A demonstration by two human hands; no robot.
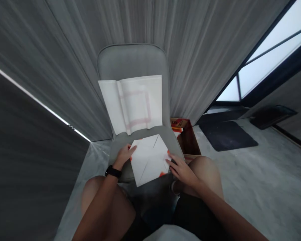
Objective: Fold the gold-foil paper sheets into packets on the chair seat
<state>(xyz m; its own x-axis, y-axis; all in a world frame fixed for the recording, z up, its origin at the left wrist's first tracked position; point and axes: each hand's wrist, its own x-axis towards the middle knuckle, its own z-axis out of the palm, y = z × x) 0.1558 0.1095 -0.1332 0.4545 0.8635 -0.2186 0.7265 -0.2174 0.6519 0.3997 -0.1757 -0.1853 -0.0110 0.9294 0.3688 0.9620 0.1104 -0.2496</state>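
Observation:
A folded sheet of white paper (149,159) with crease lines and orange-red patches at its edges lies over the front of the grey chair seat. My left hand (125,155) grips its left edge, thumb on top and the other fingers hidden beneath. At the opposite edge, my right hand (181,169) holds the paper between fingers seen partly on top and partly at the side. Behind it, a larger creased white sheet (137,103) leans against the chair's backrest, a faint pink frame showing through.
The grey chair (132,60) stands against a grey panelled wall (195,40). To its right, an open cardboard box (190,140) holds red and orange items. A dark mat (228,134) lies on the marbled floor (261,177), near bright glass panels (273,63).

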